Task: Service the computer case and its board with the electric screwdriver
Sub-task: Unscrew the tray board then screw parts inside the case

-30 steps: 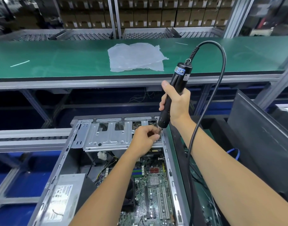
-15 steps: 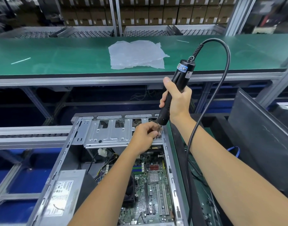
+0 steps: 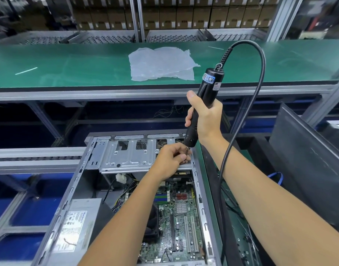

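Note:
An open grey computer case (image 3: pixel 72 191) lies flat below me, with its green board (image 3: pixel 182 225) showing inside. My right hand (image 3: pixel 207 120) grips the black electric screwdriver (image 3: pixel 207 93), tilted with its bit pointing down at the far right corner of the case's metal drive cage (image 3: pixel 126 156). My left hand (image 3: pixel 172 158) has its fingers curled round the bit's tip (image 3: pixel 187 150) at that corner. What lies under the fingers is hidden.
A black cable (image 3: pixel 260 89) loops from the screwdriver's top down past my right forearm. A silver power supply (image 3: pixel 74 227) sits in the case's near left. A clear plastic bag (image 3: pixel 161 64) lies on the green bench (image 3: pixel 68 64) beyond. A dark panel (image 3: pixel 308 160) leans at right.
The screwdriver and my right hand have lifted slightly, about with the view's shift. My left hand stays at the bit's tip.

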